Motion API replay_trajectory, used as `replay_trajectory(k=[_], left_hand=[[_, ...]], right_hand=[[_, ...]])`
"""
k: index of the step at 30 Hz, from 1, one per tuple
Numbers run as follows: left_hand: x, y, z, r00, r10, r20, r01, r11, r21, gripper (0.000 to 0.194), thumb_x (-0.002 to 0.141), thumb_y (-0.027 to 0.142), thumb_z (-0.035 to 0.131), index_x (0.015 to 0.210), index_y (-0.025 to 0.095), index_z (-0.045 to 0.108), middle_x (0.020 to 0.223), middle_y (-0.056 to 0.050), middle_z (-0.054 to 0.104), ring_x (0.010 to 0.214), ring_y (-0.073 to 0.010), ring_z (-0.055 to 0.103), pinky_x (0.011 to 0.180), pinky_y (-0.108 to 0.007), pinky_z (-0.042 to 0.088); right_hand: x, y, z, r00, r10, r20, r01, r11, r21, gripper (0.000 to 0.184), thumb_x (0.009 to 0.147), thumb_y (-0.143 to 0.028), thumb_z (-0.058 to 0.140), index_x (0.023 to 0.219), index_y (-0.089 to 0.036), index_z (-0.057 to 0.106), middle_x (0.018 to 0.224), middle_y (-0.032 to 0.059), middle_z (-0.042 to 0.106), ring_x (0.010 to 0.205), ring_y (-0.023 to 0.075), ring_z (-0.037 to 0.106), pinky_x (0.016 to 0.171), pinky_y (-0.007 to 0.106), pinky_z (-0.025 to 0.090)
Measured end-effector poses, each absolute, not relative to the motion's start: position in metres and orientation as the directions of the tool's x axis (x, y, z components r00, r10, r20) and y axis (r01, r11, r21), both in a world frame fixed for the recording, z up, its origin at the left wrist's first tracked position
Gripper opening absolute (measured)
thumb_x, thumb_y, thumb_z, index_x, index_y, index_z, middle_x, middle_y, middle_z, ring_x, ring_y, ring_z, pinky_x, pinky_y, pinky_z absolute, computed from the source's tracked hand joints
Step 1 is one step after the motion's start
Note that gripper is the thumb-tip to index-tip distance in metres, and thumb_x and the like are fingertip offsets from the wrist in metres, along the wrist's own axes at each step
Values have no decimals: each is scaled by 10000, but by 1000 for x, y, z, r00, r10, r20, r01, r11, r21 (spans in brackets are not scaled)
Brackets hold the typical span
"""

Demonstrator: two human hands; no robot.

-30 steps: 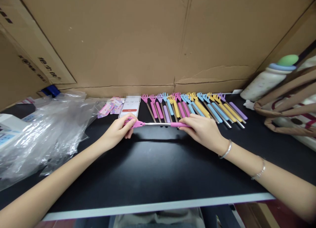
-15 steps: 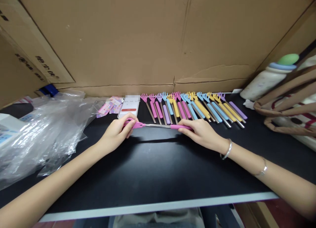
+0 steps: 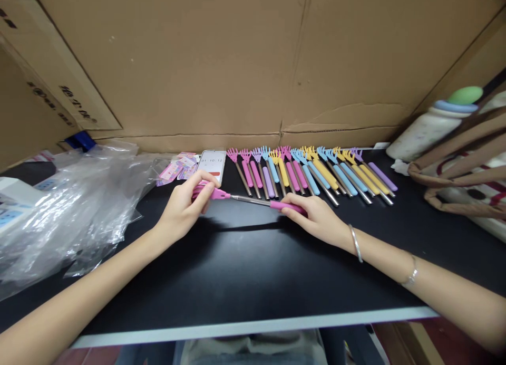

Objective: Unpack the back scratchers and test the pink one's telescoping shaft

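Note:
A pink back scratcher [image 3: 253, 200] with a metal rod is held over the black table between my two hands. My left hand [image 3: 185, 204] is closed around its pink claw head, which the fingers partly hide. My right hand [image 3: 310, 212] grips the pink handle at the other end, thumb and fingers wrapped on it. The rod slopes slightly down to the right, and its shadow falls on the table below. Behind it lies a row of several back scratchers [image 3: 324, 174] in pink, purple, blue and yellow, claws toward the cardboard.
Clear plastic bags [image 3: 87, 212] are heaped at the left, near a white box [image 3: 16, 204]. Small printed cards [image 3: 177, 167] lie beside a phone [image 3: 211, 164] showing a timer. A white bottle [image 3: 430, 127] and a brown-strapped bag [image 3: 466, 164] stand at the right. A cardboard wall [image 3: 221, 64] closes off the back.
The back scratcher's handle end has dipped, so the rod tilts more. My right hand has shifted slightly left and down, and my left hand slightly left and up.

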State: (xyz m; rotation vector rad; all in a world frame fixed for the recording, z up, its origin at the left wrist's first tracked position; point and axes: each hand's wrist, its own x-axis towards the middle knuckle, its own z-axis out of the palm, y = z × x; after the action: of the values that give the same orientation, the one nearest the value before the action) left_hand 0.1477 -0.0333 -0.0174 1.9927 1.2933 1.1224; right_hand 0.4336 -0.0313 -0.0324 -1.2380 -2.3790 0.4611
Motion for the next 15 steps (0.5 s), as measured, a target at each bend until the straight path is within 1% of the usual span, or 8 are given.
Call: replay_trajectory(k=[3,6,9,12,15], left_hand=[[146,-33,-19,190,894,407,457,-447,769,240,919,404,365,911,208,504,461,66,435,415,-101,397,457,-212,323],[144,-33,-19,190,861,471,413,-506,757,309,930,453,317,907,212,509,466,58,446,416,-102,398,451,-214,331],[141,-31,-20,205,841,501,384,-540,749,369,937,482,263,911,214,514,478,48,465,428,-109,420,449,-218,348],[139,-28,-20,208,840,502,410,-541,735,364,941,469,254,919,214,512,485,45,488,435,-114,439,463,-220,367],[139,-27,-19,207,845,493,495,-525,693,362,944,445,251,922,211,526,503,43,521,453,-119,473,499,-227,383]], right_hand=[[433,-33,-30,-516,825,231,677,558,-480,310,898,-403,409,937,-172,612,715,12,618,597,116,524,593,226,338],[432,-33,-28,-528,810,254,645,577,-500,286,890,-375,430,957,-167,613,733,11,625,594,108,524,591,218,347],[433,-32,-27,-548,788,281,626,609,-487,262,886,-352,442,952,-165,613,744,12,632,585,102,524,583,211,352],[435,-30,-23,-565,768,302,634,638,-437,252,892,-343,442,985,-171,601,773,19,652,603,108,549,591,210,366],[440,-28,-16,-581,741,337,674,670,-311,249,893,-348,455,1038,-196,589,774,10,668,591,110,560,582,210,365]])
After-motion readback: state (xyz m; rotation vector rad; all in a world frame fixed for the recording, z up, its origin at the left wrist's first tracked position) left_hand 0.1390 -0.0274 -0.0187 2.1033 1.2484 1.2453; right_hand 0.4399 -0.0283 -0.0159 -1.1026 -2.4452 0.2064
